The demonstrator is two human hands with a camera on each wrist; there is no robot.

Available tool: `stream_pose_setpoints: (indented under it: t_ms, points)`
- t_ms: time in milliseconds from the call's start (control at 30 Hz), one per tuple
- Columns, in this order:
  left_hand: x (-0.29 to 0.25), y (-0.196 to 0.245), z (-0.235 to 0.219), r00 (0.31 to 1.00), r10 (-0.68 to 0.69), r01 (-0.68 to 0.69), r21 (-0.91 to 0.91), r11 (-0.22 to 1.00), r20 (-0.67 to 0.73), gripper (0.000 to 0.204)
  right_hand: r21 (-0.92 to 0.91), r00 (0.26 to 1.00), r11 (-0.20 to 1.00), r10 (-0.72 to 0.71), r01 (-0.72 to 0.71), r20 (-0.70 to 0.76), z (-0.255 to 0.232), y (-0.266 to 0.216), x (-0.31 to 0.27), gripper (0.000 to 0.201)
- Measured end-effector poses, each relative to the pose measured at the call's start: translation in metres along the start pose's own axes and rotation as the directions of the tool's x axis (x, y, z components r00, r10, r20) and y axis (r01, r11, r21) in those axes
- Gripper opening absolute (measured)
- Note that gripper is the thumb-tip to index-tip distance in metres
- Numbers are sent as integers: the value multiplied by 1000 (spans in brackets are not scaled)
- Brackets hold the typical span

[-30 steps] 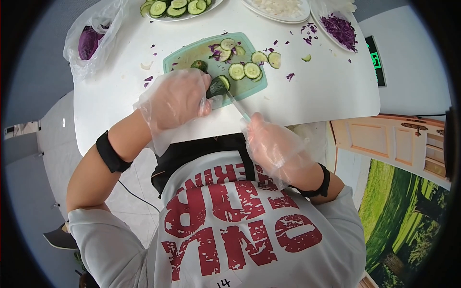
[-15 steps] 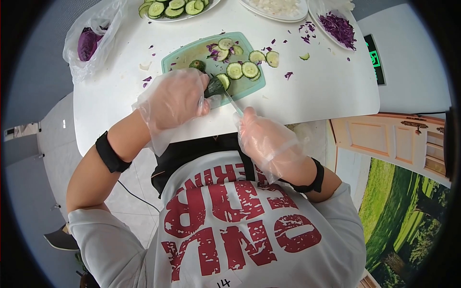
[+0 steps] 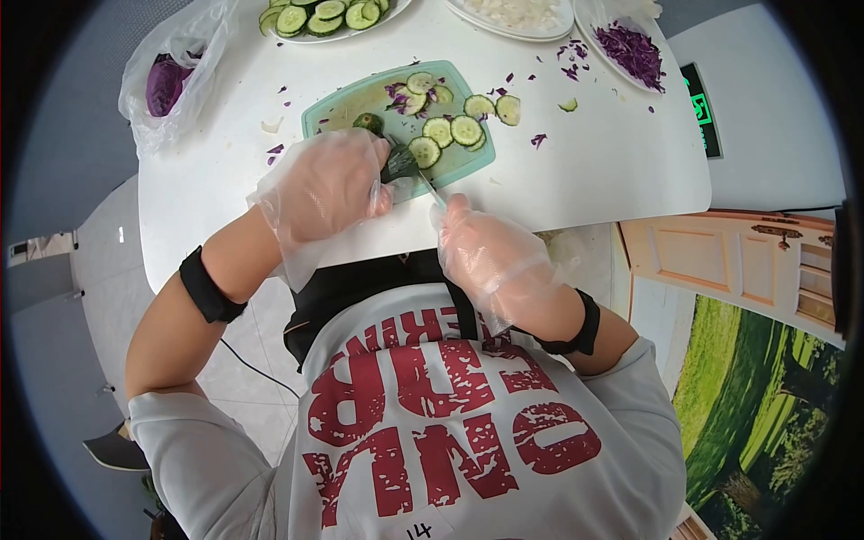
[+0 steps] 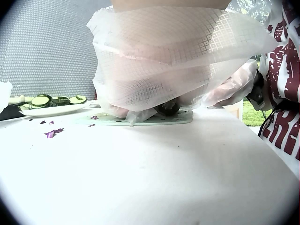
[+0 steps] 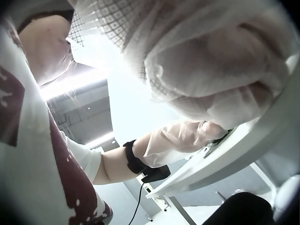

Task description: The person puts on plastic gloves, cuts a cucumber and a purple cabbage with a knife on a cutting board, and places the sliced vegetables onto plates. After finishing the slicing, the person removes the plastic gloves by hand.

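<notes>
In the head view, the gloved left hand grips a dark green cucumber over the near edge of a pale green cutting board. The gloved right hand holds a knife whose blade meets the cucumber's cut end. One cut slice lies against that end. More slices lie on the board's right part, one just off its edge. A cucumber stub sits beyond the left fingers. In the right wrist view the right fingers are curled; the knife is hidden there.
A plate of cucumber slices stands at the far side, with a plate of white pieces and a plate of shredded purple cabbage to its right. A plastic bag with purple cabbage is at the left. Cabbage shreds are scattered about.
The right hand and knife have moved left, toward the left hand. The slice at the cucumber's end has tipped over and now shows its face. The left hand has barely moved.
</notes>
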State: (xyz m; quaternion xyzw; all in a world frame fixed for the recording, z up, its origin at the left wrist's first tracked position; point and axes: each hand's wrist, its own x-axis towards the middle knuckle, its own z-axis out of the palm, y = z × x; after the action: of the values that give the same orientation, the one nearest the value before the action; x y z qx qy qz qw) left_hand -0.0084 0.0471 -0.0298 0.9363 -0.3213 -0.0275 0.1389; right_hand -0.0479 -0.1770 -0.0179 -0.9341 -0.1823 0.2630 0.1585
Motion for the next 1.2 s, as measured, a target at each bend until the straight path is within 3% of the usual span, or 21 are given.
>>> stream_pose_setpoints:
  t_ms: [67, 367, 467, 567, 633, 833, 1200]
  points:
    - [0, -1, 3, 991, 59, -54, 43, 998, -116, 29, 17, 1000, 1000, 4, -4, 8, 1, 1, 0, 23]
    - [-1, -1, 3, 996, 51, -43, 100, 994, -77, 32, 60, 995, 994, 82, -86, 63, -11, 7, -10, 16]
    - [-1, 0, 2, 998, 24, -23, 20, 1000, -53, 28, 9, 999, 999, 44, -44, 27, -11, 12, -13, 20]
    - [-1, -1, 1, 999, 30, -27, 84, 996, -35, 34, 34, 998, 997, 64, -63, -26, -10, 16, -13, 19]
    - [-1, 0, 1, 999, 31, -28, 83, 996, -37, 33, 44, 995, 999, -14, 18, -103, -8, 20, -15, 19]
    - [0, 1, -1, 1000, 8, -7, 26, 1000, -26, 30, 167, 993, 985, -9, 29, -117, -19, 16, -19, 20]
    - [1, 0, 0, 1000, -9, 9, 2, 1000, -5, 30, 151, 975, 979, -106, 136, -193, -3, 16, -23, 18]
